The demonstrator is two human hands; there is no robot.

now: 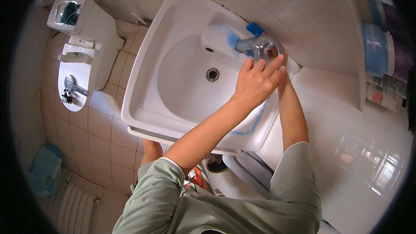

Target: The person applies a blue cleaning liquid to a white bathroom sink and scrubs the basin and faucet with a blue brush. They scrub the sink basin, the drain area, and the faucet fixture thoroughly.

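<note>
In front of me is a white washbasin (182,81) with a round drain (213,75) and blue smears near its right front edge and behind the spout. A chrome faucet (256,44) stands at its back right corner. My left hand (256,79) reaches across to the faucet, back of the hand up, some fingers bent and others stretched towards the curved handle. My right hand (283,74) is at the faucet's near right side, mostly hidden under the left; its grip cannot be seen. A small blue object (255,29) lies behind the faucet, against the wall.
Tiled wall runs behind the basin. To the left stands a white toilet (105,45) with a bottle (76,57) and a chrome fitting (76,86) on its lid. A blue plastic tub (45,169) and a radiator (74,209) are at lower left. Shelved items (375,50) are at right.
</note>
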